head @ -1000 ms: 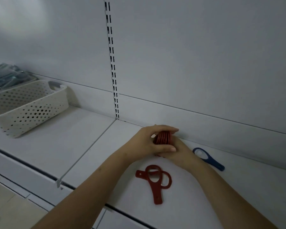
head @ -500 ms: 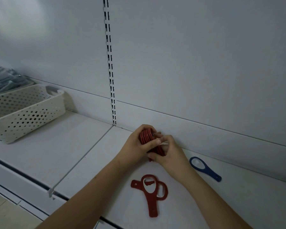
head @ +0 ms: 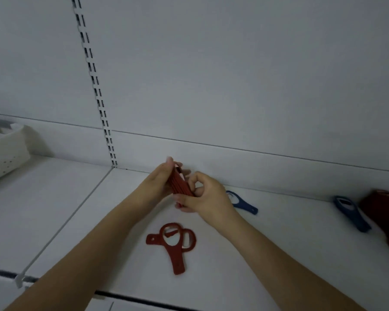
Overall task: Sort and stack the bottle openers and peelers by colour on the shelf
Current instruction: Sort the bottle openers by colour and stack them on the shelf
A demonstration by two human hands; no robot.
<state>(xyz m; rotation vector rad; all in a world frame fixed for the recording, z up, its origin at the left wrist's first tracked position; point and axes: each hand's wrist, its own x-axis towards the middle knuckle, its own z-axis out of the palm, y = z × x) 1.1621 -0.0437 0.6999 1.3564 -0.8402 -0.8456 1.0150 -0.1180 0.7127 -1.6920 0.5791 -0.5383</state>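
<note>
A stack of red bottle openers point(head: 182, 186) stands on edge near the back of the white shelf point(head: 76, 221), held between both hands. My left hand point(head: 157, 182) lies against its left side with fingers fairly straight. My right hand point(head: 206, 194) pinches its lower right end. Loose red openers point(head: 173, 241) lie overlapped on the shelf in front of my hands. One blue opener point(head: 241, 204) lies just right of my right hand, partly hidden by it. A second blue opener point(head: 352, 213) lies farther right.
A white perforated basket point(head: 2, 153) stands at the far left of the shelf. A dark red object point(head: 386, 218) is cut off by the right edge. A slotted upright point(head: 94, 86) runs up the back wall. The shelf's front edge runs along the bottom.
The view has shifted right, bringing a second blue opener and a dark red object into sight. Both hands have turned the red stack so its edges face me, tilted down to the right.
</note>
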